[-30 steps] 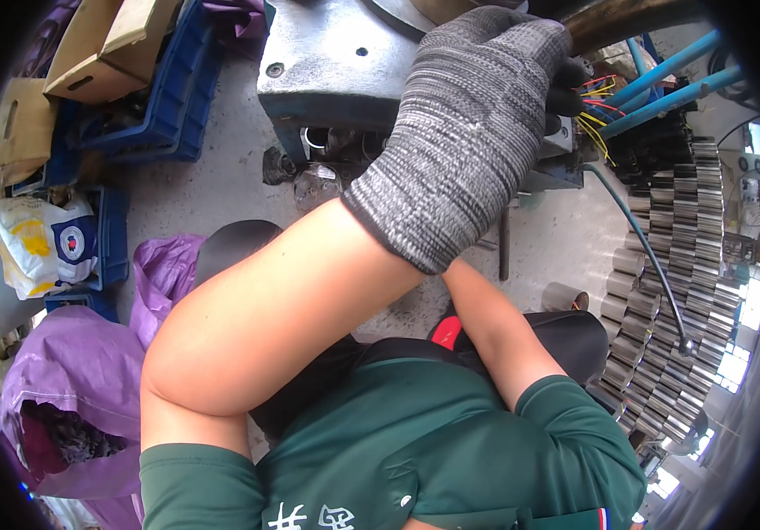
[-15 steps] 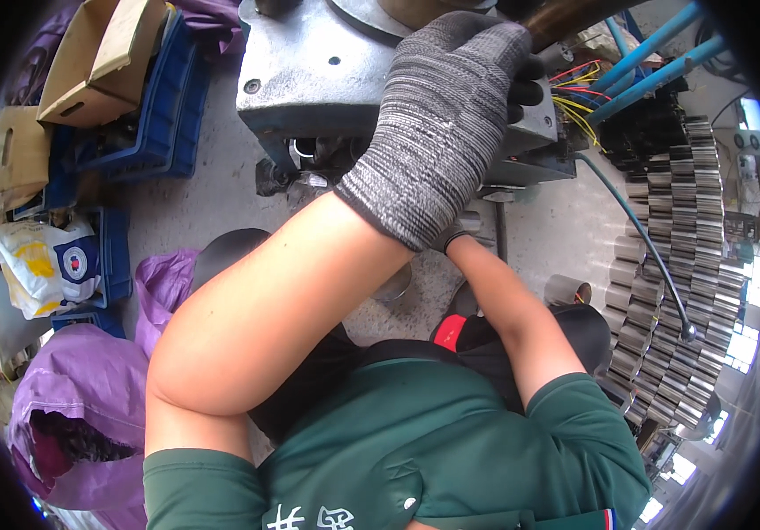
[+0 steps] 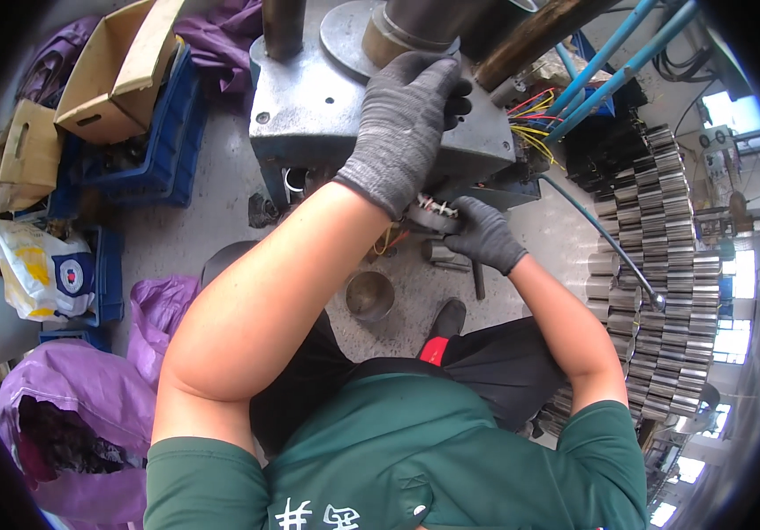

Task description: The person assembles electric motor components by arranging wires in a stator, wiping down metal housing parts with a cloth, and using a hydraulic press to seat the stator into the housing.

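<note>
My left hand point(image 3: 402, 128), in a grey knit glove, is over the front of a metal machine block point(image 3: 309, 119). Its fingers are curled just below a metal cylinder point(image 3: 433, 22) on a round base; whatever they close on is hidden behind the hand. Lower and to the right, my right hand point(image 3: 489, 234), also in a grey glove, grips a motor stator point(image 3: 433, 215), a metal ring with pale windings, just below the block's front edge. My left forearm and wrist cross close to the ring's left side.
Stacked metal cylinders point(image 3: 654, 283) line the right side. Blue bars point(image 3: 610, 66), a dark rod point(image 3: 539, 40) and yellow and red wires point(image 3: 535, 124) lie beyond the block. A metal bowl point(image 3: 370, 296) stands on the floor. Blue crates point(image 3: 163, 141) with cardboard boxes point(image 3: 102, 115) stand left.
My left hand has moved down and left, away from the dark rod, with its fingers still curled. My right hand has come into view from behind the left wrist, with the stator in it.
</note>
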Available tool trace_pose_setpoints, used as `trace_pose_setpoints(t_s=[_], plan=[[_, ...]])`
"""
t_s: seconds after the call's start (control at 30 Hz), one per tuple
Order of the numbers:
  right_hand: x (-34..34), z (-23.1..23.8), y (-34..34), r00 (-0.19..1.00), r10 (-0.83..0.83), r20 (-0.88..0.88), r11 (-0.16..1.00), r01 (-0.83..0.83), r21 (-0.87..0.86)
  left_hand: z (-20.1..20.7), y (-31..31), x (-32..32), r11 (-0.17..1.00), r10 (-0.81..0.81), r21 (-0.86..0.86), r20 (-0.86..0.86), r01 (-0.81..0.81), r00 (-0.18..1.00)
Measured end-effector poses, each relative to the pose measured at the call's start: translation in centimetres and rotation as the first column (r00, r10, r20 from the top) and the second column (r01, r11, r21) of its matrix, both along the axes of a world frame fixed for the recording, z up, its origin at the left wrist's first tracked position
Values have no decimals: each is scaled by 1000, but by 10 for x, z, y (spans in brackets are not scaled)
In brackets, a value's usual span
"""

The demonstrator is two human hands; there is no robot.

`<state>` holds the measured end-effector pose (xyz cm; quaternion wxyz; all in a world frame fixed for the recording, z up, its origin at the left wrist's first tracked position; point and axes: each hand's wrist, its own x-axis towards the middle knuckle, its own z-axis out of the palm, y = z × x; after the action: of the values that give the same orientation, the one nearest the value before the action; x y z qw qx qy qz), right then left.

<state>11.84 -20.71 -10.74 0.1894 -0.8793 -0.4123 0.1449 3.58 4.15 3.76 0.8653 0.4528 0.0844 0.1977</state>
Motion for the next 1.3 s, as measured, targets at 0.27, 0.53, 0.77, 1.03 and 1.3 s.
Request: trace_pose_setpoints(t_s=[0.27,0.53,0.77,1.03,1.3], plan=[[-21,91,-21,600,95,-795,440,691,574,-8,-12,-5,993,-106,41,-109,111,988],[-25,112,-43,294,385,-875,287,863,417,-37,-37,-11,895,-250,346,-130,280,959],[-38,125,-41,205,424,-882,338,868,364,-27,-63,-21,854,-446,293,-10,429,895],[-25,100,-55,421,492,-762,355,702,617,-18,-66,-15,858,-467,207,-65,470,882],[-31,136,-41,209,352,-913,373,863,341,-17,-68,-12,885,-421,178,-91,431,902]])
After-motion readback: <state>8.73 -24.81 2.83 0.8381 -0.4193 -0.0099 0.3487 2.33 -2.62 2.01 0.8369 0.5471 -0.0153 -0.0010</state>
